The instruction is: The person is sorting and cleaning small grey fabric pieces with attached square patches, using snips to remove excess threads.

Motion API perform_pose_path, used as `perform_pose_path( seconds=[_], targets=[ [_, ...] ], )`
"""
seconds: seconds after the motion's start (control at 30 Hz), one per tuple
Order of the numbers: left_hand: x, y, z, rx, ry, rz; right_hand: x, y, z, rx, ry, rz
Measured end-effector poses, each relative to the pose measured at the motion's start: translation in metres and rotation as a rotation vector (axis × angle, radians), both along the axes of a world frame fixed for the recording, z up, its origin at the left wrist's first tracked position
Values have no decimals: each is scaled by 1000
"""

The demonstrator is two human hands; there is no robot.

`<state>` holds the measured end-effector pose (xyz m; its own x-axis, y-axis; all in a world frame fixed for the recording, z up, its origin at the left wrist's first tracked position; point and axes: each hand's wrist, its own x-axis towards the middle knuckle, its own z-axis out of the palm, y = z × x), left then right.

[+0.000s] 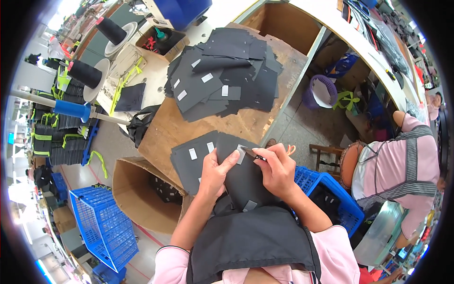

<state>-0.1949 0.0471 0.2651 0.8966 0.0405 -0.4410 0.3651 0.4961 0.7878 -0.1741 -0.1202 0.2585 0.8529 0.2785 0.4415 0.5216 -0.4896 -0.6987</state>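
Observation:
My left hand (216, 174) grips a black fabric panel (243, 182) by its left edge, thumb on top. The panel lies in front of my apron and carries a small white patch (240, 155) near its upper end and a grey one (249, 206) low down. In my closed right hand (278, 171) are small scissors (257, 156); an orange loop shows behind the fingers, and the pointed tip meets the white patch. Just left of the panel, partly under my left hand, is a stack of similar black panels (182, 158) with white patches.
A big heap of black panels (222, 71) covers the far end of the wooden board (165, 130). At left stand a cardboard box (130, 189) and a blue crate (104, 227); another blue crate (326, 189) is at right. A person in pink (397, 165) sits nearby at right.

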Motion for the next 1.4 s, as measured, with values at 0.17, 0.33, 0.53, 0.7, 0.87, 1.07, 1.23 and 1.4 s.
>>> perform_pose_path(
  seconds=[0.17, 0.33, 0.53, 0.7, 0.87, 1.07, 1.23, 1.4],
  targets=[
    [1, 1, 3, 43, -15, -25, 4, 3, 12, 8, -48, -17],
    [1, 2, 6, 53, -17, -16, 8, -1, 11, 55, -20, -62],
    [1, 0, 8, 89, -30, -55, 11, -2, 3, 78, 20, -20],
    [0, 5, 6, 14, -6, -63, 38, -45, -14, 319, 808, 150],
    [3, -7, -14, 139, -55, 1, 27, -50, -5, 621, 1265, 381],
    [-2, -5, 4, -20, -29, -152, 25, -42, -9, 290, 781, 144],
    [-3, -8, -6, 56, 74, -105, -2, -25, 2, 80, 233, -158],
    [-3, -12, -6, 96, 51, -68, -26, -30, 0, -27, 55, -62]
  ],
)
